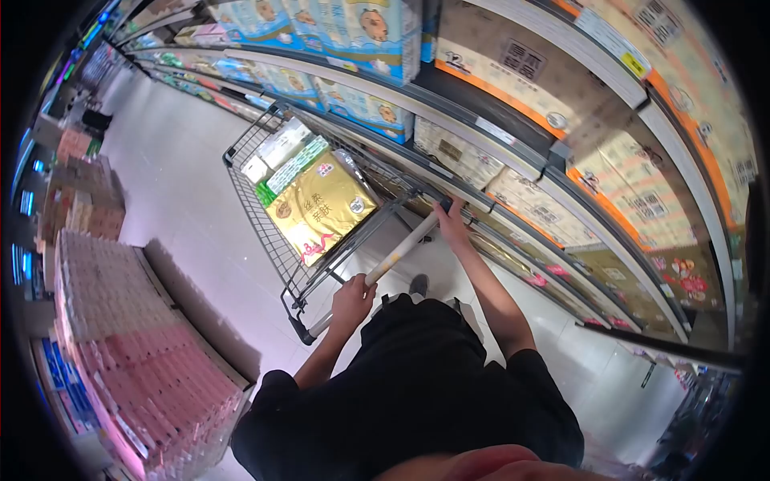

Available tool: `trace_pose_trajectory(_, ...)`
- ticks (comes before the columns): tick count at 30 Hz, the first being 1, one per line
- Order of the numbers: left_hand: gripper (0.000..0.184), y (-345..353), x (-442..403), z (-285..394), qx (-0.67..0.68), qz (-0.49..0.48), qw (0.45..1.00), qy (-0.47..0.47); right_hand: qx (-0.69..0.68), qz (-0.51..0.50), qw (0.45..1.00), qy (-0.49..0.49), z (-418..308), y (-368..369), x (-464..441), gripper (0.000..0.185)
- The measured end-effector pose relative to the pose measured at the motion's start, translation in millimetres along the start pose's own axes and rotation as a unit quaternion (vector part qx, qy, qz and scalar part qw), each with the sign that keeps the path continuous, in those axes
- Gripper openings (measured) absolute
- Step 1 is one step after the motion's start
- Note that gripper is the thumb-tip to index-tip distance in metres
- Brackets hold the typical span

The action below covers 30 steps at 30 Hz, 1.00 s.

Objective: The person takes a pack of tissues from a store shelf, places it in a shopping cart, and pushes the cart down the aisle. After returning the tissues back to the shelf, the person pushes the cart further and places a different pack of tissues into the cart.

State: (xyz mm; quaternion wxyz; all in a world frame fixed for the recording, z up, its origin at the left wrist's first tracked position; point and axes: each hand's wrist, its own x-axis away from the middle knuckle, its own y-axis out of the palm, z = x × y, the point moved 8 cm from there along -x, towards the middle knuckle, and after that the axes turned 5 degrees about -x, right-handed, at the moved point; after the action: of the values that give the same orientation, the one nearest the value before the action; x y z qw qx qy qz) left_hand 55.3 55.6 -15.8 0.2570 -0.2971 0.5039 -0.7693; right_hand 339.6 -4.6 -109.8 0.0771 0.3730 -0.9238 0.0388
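A wire shopping cart (265, 228) stands in front of my body, its handlebar (407, 244) running slantwise from lower left to upper right. My left hand (353, 300) is wrapped round the bar left of its middle. Near the bar's right end, my right hand (451, 220) grips it by the dark end piece. In the basket lies a shiny gold pack (325, 207) with dark printed characters. Behind it are a green-and-white patterned pack (298, 164) and a white pack (282, 144). What lies under the gold pack is hidden.
Shelves (513, 160) packed with tissue packs run close along the right, including blue bear-printed packs (353, 32). On the left rises a stack of pink boxes (160, 385), with brown cartons (84, 196) beyond. Pale aisle floor (172, 136) stretches ahead.
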Motion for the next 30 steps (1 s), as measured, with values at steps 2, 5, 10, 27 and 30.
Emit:
trace_pose_trajectory(2,0.031,3.3,14.6,11.0,-0.003,0.033,0.999,0.028,-0.112,0.047,0.993,0.007,1.5,-7.1,9.5,0.046)
trace_pose_trajectory(5,0.030,-20.3,-15.0,-8.4,0.040,0.051,0.998,0.024,0.069,0.077,0.988,-0.114,-13.0,12.7,-23.4,0.045)
trace_pose_trajectory(10,0.032,-29.3,-31.9,-11.1,0.053,0.059,0.997,0.017,-0.016,-0.024,1.000,-0.011,-31.0,24.0,-35.2,0.047)
trace_pose_trajectory(27,0.035,-100.1,-117.7,-121.9,0.029,0.171,0.963,-0.207,-0.059,-0.268,0.961,0.025,-69.6,148.1,-145.6,0.056)
trace_pose_trajectory(30,0.035,-115.8,-137.6,-154.3,0.036,0.185,0.959,-0.214,-0.039,-0.260,0.964,0.031,-80.1,183.8,-168.2,0.060)
